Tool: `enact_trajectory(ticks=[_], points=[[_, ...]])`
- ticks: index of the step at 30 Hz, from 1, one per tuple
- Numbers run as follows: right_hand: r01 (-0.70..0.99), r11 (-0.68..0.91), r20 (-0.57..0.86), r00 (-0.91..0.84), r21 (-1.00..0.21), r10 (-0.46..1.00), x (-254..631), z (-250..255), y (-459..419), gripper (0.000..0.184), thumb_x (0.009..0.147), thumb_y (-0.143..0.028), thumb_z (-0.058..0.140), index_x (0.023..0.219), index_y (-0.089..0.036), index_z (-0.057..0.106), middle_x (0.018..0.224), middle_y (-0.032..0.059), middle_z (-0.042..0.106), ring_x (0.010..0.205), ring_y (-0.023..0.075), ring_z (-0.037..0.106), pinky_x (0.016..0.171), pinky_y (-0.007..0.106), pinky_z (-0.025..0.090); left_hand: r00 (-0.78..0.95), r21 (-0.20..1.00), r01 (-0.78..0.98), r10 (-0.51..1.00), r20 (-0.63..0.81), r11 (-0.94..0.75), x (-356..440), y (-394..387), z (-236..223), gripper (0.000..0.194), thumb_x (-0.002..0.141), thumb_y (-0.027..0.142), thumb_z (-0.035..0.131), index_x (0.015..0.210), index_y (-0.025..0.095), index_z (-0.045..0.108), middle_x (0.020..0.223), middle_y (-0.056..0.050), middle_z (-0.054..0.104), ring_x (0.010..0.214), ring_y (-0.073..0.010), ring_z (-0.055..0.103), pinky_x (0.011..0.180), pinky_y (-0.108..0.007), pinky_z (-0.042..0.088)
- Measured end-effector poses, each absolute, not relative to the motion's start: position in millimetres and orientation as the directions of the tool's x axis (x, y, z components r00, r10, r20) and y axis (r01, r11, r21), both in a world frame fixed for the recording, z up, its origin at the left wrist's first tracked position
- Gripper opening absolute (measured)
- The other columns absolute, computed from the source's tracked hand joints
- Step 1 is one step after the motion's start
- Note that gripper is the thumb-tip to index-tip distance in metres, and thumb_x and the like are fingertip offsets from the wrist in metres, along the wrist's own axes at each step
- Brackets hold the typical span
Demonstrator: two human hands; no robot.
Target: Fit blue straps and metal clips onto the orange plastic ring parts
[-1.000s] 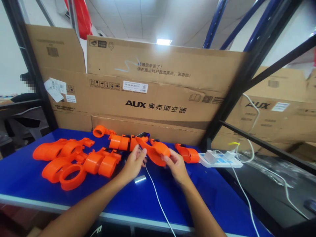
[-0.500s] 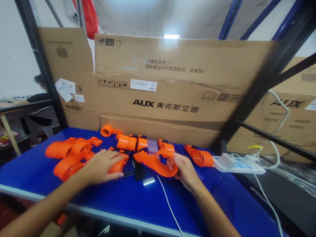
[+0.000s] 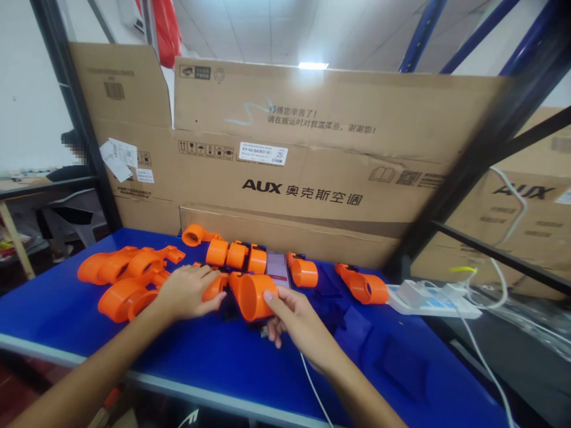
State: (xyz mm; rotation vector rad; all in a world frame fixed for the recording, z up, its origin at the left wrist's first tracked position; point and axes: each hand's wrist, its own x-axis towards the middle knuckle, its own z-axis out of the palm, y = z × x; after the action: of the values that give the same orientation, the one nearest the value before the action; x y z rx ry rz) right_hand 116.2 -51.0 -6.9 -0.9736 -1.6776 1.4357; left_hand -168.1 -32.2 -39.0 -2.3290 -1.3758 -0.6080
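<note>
Right hand point(image 3: 297, 321) clamps orange cuff point(image 3: 252, 297), long axis pointing back-left; left hand point(image 3: 185, 294) covers second cuff point(image 3: 212, 291), grip unclear

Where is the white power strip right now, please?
In the head view, the white power strip lies toward the right, beside the rightmost orange piece on the blue table.

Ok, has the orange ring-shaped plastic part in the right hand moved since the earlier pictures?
Yes: the orange ring-shaped plastic part has moved left, away from the white rectangular power strip.
</note>
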Motion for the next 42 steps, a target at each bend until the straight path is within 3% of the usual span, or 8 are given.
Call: enact_trajectory(ticks=[7, 12, 15, 18, 22, 28, 33, 42], points=[[0.206, 0.205, 0.072, -0.517, -0.957, 0.853, 93, -16, -56, 0.038, 0.096, -0.056, 0.055, 0.100, -0.018, 0.061, 0.061, -0.0030, 0.061, 0.049, 0.0120, 0.058, 0.048, 0.022, 0.046, 0.431, -0.111, 0.888, 0.726, 0.535, -0.445, -169, -35, -41, 0.048, 0.089, 0.058, 0.055, 0.117, 0.021, 0.070, 0.102, -0.014, 0.072, 0.087, -0.0322, 0.068, 0.079, -0.045, 0.049], [0.220, 0.246, 0.091, -0.541, -0.944, 0.836, 87, -25, -59, 0.036, 0.096, -0.055, 0.055, 0.100, -0.019, 0.061, 0.065, -0.0018, 0.063, 0.055, 0.0133, 0.061, 0.052, 0.023, 0.047, 0.454, -0.057, 0.857, 0.697, 0.555, -0.513, -171, -47, -40, 0.068, 0.086, 0.060, 0.061, 0.141, 0.020, 0.058, 0.132, -0.017, 0.065, 0.117, -0.0387, 0.061, 0.100, -0.052, 0.043], [0.216, 0.250, 0.097, -0.542, -0.944, 0.835, 90, -25, -60, 0.036, 0.096, -0.055, 0.055, 0.098, -0.020, 0.060, 0.065, -0.0017, 0.063, 0.055, 0.0138, 0.062, 0.053, 0.023, 0.047, 0.421, -0.070, 0.881, 0.705, 0.571, -0.469, -195, -65, -39, 0.069, 0.087, 0.058, 0.061, 0.145, 0.023, 0.053, 0.142, -0.014, 0.060, 0.127, -0.0379, 0.056, 0.106, -0.053, 0.039], [0.217, 0.240, 0.089, -0.539, -0.946, 0.838, 94, -24, -60, 0.035, 0.097, -0.055, 0.055, 0.099, -0.020, 0.060, 0.064, -0.0024, 0.062, 0.055, 0.0140, 0.061, 0.053, 0.024, 0.048, 0.268, -0.058, 0.954, 0.744, 0.612, -0.295, -237, -84, -41, 0.064, 0.086, 0.059, 0.061, 0.139, 0.024, 0.059, 0.136, -0.014, 0.064, 0.124, -0.0394, 0.057, 0.105, -0.055, 0.040], [0.219, 0.246, 0.091, -0.545, -0.944, 0.833, 92, -23, -57, 0.033, 0.097, -0.053, 0.055, 0.100, -0.020, 0.061, 0.066, -0.0019, 0.063, 0.057, 0.0142, 0.062, 0.055, 0.024, 0.050, 0.132, -0.051, 0.991, 0.814, 0.566, -0.126, -283, -102, -52, 0.062, 0.082, 0.064, 0.063, 0.129, 0.024, 0.066, 0.133, -0.015, 0.064, 0.120, -0.0402, 0.057, 0.100, -0.055, 0.043], [0.216, 0.289, 0.120, -0.570, -0.933, 0.813, 81, -26, -57, 0.032, 0.097, -0.051, 0.056, 0.098, -0.021, 0.064, 0.068, 0.0000, 0.063, 0.058, 0.0150, 0.061, 0.053, 0.025, 0.046, 0.143, -0.026, 0.988, 0.857, 0.494, -0.150, -283, -115, -67, 0.052, 0.077, 0.066, 0.066, 0.115, 0.032, 0.071, 0.127, -0.010, 0.066, 0.119, -0.0372, 0.056, 0.096, -0.051, 0.048], [0.242, 0.335, 0.148, -0.567, -0.910, 0.810, 74, -28, -58, 0.031, 0.096, -0.051, 0.058, 0.095, -0.021, 0.065, 0.065, -0.0003, 0.062, 0.056, 0.0150, 0.056, 0.051, 0.025, 0.042, 0.123, -0.039, 0.992, 0.844, 0.522, -0.121, -274, -121, -74, 0.058, 0.073, 0.069, 0.068, 0.115, 0.029, 0.069, 0.119, -0.011, 0.068, 0.119, -0.0391, 0.055, 0.096, -0.051, 0.048], [0.273, 0.402, 0.173, -0.598, -0.874, 0.783, 61, -24, -63, 0.027, 0.099, -0.044, 0.054, 0.095, -0.019, 0.065, 0.069, 0.0000, 0.061, 0.062, 0.0145, 0.056, 0.055, 0.024, 0.041, 0.127, -0.119, 0.990, 0.795, 0.593, -0.069, -287, -146, -61, 0.047, 0.074, 0.064, 0.068, 0.104, 0.027, 0.069, 0.108, -0.008, 0.070, 0.108, -0.0364, 0.062, 0.091, -0.048, 0.052]])
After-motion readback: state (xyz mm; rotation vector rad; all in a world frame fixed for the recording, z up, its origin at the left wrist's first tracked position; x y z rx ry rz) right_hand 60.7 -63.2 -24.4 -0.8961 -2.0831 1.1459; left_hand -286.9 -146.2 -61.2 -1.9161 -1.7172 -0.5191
